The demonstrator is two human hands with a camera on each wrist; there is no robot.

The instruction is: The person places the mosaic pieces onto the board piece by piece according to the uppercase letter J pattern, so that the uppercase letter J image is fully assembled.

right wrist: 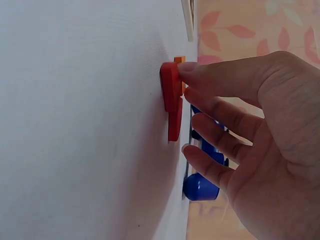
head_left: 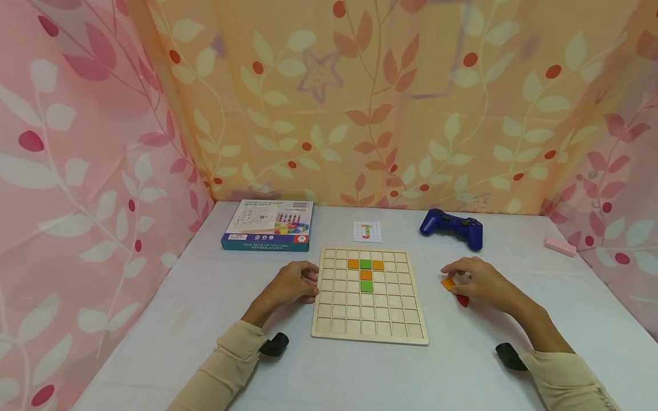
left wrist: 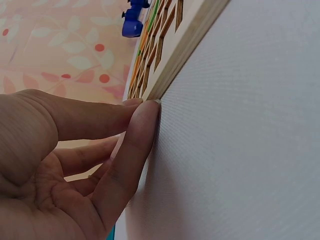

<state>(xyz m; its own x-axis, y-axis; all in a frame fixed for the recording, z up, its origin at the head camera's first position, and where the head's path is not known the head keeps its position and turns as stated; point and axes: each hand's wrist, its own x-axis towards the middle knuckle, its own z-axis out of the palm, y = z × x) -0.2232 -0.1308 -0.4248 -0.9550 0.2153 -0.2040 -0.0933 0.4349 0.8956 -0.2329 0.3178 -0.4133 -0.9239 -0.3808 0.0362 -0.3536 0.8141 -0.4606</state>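
A square wooden grid board [head_left: 341, 325] lies in the middle of the table, with orange tiles [head_left: 366, 275] and green tiles [head_left: 366, 286] set in a T-like pattern. At its left edge, my left hand [head_left: 293, 282] pinches the rim between thumb and a finger; the left wrist view shows these fingertips against the board's edge [left wrist: 182, 55]. To the right of the board, my right hand [head_left: 478, 279] pinches an orange tile [head_left: 448, 283] between thumb and forefinger. Just beneath that hand are red pieces [right wrist: 170, 87] with curved edges, partly overlapping in the right wrist view.
Behind the board lies a small pattern card [head_left: 367, 232] printed with a coloured J shape. A boxed bead set [head_left: 268, 225] is at the back left. A blue game controller [head_left: 452, 228] and a pink block [head_left: 560, 246] lie at the back right. Floral cloth surrounds the table.
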